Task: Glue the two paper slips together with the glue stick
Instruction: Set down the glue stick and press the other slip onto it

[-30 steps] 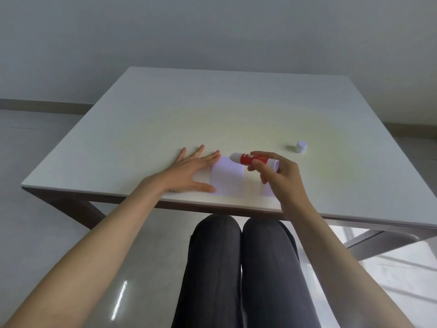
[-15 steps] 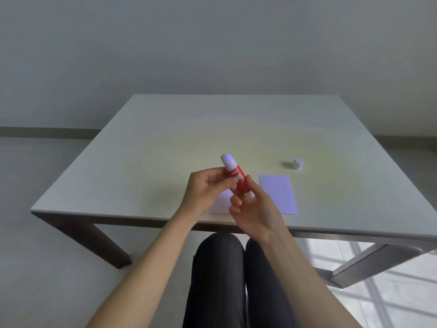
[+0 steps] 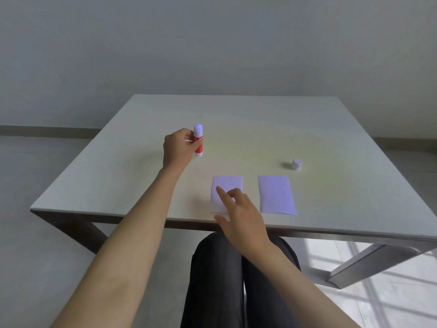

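Note:
Two pale lilac paper slips lie side by side near the table's front edge, the left slip [image 3: 225, 185] and the right slip [image 3: 276, 194]. A red glue stick [image 3: 198, 144] with its white glue tip exposed stands upright on the table, farther back and to the left. My left hand [image 3: 176, 149] grips its red barrel. My right hand [image 3: 238, 214] hovers over the left slip's near half with the forefinger stretched out and the thumb apart, holding nothing. The glue stick's white cap [image 3: 296, 164] stands alone behind the right slip.
The white table [image 3: 260, 129] has a near edge just behind my right wrist, and dark metal legs below. My knees in dark trousers sit under that edge. A grey wall lies beyond the table.
The glue stick passed from my right hand to my left, which carried it back-left and stood it upright on the table. My right hand dropped to the left slip.

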Demonstrator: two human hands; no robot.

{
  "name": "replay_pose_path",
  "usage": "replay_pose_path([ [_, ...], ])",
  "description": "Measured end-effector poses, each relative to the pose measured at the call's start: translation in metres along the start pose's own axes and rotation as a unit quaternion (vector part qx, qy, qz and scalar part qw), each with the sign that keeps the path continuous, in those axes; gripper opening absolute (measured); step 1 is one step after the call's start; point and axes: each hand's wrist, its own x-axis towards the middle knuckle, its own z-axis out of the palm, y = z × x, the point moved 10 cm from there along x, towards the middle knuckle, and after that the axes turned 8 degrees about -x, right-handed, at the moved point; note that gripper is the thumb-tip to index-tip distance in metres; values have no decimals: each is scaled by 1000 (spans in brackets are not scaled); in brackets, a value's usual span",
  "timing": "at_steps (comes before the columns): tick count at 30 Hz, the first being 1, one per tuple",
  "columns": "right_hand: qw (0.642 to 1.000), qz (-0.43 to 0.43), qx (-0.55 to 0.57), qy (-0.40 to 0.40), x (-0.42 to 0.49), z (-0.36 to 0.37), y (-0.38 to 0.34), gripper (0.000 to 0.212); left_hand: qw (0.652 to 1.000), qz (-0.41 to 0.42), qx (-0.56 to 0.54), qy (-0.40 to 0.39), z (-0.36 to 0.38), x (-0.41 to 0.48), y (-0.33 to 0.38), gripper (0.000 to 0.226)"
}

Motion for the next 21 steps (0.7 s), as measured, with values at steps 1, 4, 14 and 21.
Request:
replay_pose_path([
  [1, 998, -27, -54, 17, -1, -1, -6, 59, 1000, -2, -1, 2, 1, 0, -4, 27],
  [4, 980, -56, -176, 70, -4, -6, -13, 65, 1000, -19, 3, 3, 3, -1, -17, 19],
  [14, 959, -132, -199, 153, -15, -22, -32, 29, 998, -43, 11, -35, 7, -1, -33, 49],
  [21, 907, 158, 252, 298, -8, -111, 79, 15, 983, 50, -143, 106, -32, -61, 34, 21],
])
